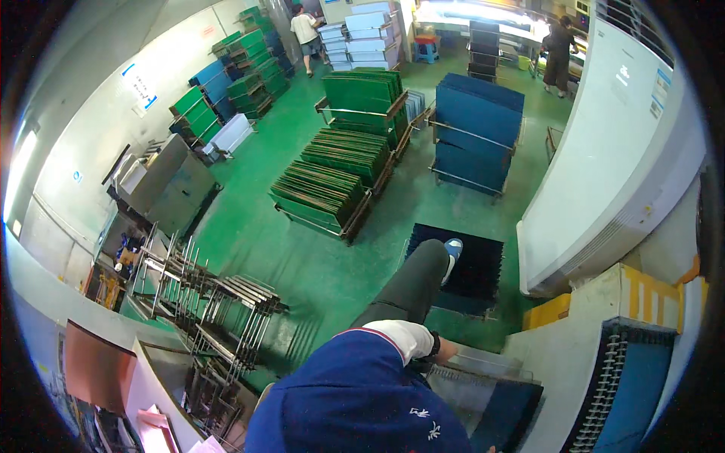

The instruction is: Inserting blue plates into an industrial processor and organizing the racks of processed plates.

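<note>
My left hand (446, 351), below a dark wristband, is at the upper edge of a low rack (483, 364). Its fingers are mostly hidden, so its grip does not show. Grey, see-through-looking sheets (464, 392) and a dark blue panel (510, 411) stand in that rack. Of my right hand (492, 450), only a small bit appears at the bottom edge, beside the dark panel. My blue-shirted body covers much of the lower middle. My leg stretches forward, and its blue shoe (453, 248) overlaps a low rack of black panels (476, 275).
Racks of green panels (325, 192) and blue panels (479, 121) stand ahead on the green floor. Bare metal racks (234, 302) are at left. A tall white cabinet (596, 151) and a blue-panel rack (630, 385) flank the right. Two people (306, 34) are far off.
</note>
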`<action>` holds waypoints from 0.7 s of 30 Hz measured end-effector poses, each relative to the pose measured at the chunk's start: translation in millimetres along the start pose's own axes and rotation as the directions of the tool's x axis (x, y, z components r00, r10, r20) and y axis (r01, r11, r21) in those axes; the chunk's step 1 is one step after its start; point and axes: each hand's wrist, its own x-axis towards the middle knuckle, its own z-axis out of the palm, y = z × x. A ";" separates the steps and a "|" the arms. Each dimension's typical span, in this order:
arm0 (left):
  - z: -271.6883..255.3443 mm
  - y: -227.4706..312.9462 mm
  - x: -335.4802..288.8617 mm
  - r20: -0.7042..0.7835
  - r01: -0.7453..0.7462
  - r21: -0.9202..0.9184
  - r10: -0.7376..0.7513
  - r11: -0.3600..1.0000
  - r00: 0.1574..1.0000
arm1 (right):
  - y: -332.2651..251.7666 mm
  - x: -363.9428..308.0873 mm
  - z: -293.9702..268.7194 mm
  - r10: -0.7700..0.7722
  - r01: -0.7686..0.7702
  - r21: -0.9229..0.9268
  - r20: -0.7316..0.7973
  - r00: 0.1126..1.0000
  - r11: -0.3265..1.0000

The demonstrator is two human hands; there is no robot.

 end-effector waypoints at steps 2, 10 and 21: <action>6.0 -5.6 10.0 -0.011 -0.005 -0.011 0.004 1.000 1.000 | -5.8 4.5 -5.9 0.036 -0.026 -0.086 0.126 0.991 0.996; 27.9 -23.8 27.8 -0.125 -0.085 0.121 0.100 0.989 0.987 | -30.3 11.1 -21.4 0.224 -0.222 -0.135 0.001 0.975 0.966; 7.3 -5.5 16.1 0.006 0.022 0.052 -0.022 0.998 1.000 | -27.3 11.1 -18.5 0.232 -0.224 -0.133 0.049 0.972 0.966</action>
